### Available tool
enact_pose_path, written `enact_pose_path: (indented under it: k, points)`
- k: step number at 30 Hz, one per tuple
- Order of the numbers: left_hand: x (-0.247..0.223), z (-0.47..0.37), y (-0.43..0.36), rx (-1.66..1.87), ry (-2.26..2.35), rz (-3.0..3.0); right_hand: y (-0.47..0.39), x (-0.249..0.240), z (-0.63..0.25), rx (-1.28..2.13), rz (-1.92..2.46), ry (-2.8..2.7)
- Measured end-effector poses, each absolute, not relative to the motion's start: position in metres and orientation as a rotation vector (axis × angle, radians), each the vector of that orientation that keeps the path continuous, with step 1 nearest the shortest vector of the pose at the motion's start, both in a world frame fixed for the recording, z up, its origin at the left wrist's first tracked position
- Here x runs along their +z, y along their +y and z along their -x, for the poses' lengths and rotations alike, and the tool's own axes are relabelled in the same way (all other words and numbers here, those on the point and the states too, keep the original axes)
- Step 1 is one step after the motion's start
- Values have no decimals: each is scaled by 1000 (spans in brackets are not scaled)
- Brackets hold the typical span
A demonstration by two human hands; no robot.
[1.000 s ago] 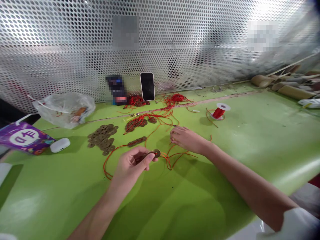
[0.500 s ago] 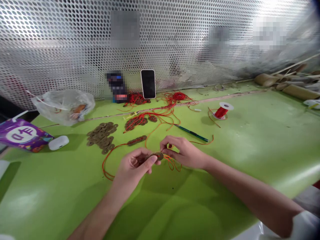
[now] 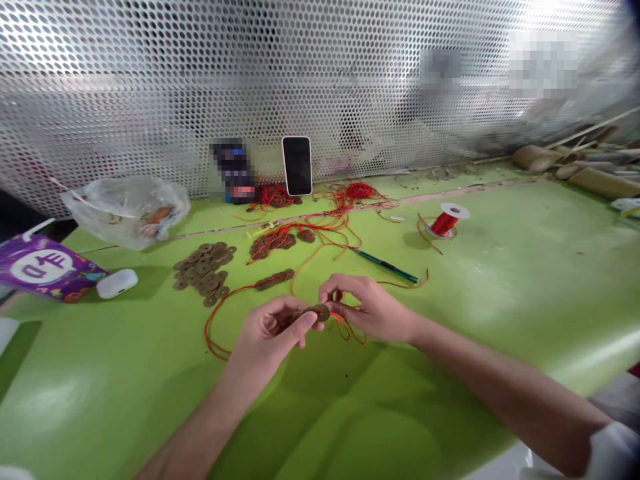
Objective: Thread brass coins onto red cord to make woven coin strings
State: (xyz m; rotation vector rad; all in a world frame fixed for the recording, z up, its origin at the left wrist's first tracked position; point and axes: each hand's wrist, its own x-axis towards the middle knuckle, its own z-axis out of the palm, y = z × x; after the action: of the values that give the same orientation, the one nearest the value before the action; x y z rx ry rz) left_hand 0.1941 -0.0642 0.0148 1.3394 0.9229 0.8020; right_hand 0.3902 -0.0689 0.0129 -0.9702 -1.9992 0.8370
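Between thumb and fingers, my left hand (image 3: 277,327) grips a short row of brown holed coins (image 3: 323,313), partly covered by the thumb. My right hand (image 3: 363,307) is closed in a pinch at the coins' right end, where red cord (image 3: 345,325) comes out in loose loops under the fingers. Whether its fingertips hold the cord or a coin's edge is hidden. Beyond my left hand lies a finished-looking strip of overlapping coins (image 3: 274,280) laced with red cord, its tail curving toward my left wrist. A pile of loose coins (image 3: 203,267) lies farther left.
Behind the hands lie corded coin bundles (image 3: 273,245), a green pen-like tool (image 3: 385,265) and a spool of red cord (image 3: 445,220). A phone (image 3: 297,165) leans on the perforated metal wall. At left are a plastic bag (image 3: 125,210), purple drink carton (image 3: 50,267) and white case (image 3: 117,284).
Both hands stay almost in place. The right fingers have shifted slightly at the coins' end, and the end coin sits a little farther right.
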Motion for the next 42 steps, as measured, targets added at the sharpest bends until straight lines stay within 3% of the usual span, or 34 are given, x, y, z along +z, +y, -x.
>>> enact_pose_path:
  k: [9, 19, 31, 38, 42]
  points:
    - [15, -194, -66, 796, 937, -1341, -74, 12, -388, 859, 933, -1969]
    - [14, -194, -67, 791, 1055, -1414, -75, 10, -387, 1127, 849, -1777]
    - [16, -194, -67, 800, 1101, -1450, -78, 14, -384, 950, 951, -1844]
    - [20, -190, -65, 812, 1129, -1475, -59, 18, -409, 984, 910, -1340]
    - [21, -190, -64, 834, 1115, -1445, -38, 25, -460, 829, 931, -1001]
